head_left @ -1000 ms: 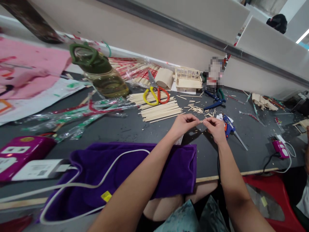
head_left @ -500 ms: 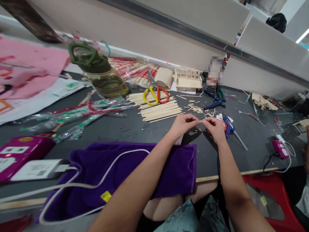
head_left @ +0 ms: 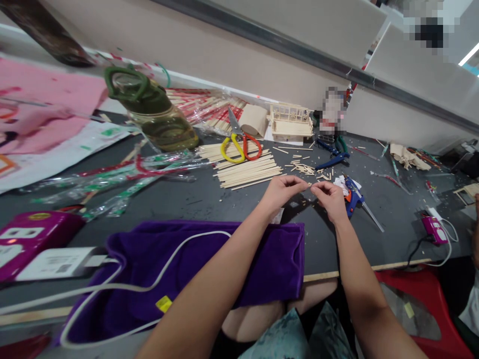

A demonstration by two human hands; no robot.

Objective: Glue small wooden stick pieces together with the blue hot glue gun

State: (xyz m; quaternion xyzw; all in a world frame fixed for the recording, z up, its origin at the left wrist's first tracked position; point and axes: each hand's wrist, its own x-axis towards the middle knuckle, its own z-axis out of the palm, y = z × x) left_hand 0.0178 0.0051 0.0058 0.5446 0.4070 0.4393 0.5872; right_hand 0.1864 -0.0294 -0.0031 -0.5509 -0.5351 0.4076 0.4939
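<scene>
Pinching a tiny wood pc. [head_left: 309, 184] betw. narrowed fingertips, L hand [head_left: 280, 193] and R hand [head_left: 332, 199] are nearly meeting over desk [head_left: 320, 244]. Glue gun [head_left: 355, 196] is lying beside R hand. Beyond, cut pcs. [head_left: 305, 169] and longer sticks [head_left: 250, 175] are lying unjoined; farther back, railed stick model [head_left: 291, 129] is standing assembled, completeness unclear.

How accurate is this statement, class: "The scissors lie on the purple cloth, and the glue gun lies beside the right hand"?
The scissors are misplaced: the head view shows them on the pale sticks, not on the purple cloth. The glue gun does lie beside the right hand.
</scene>
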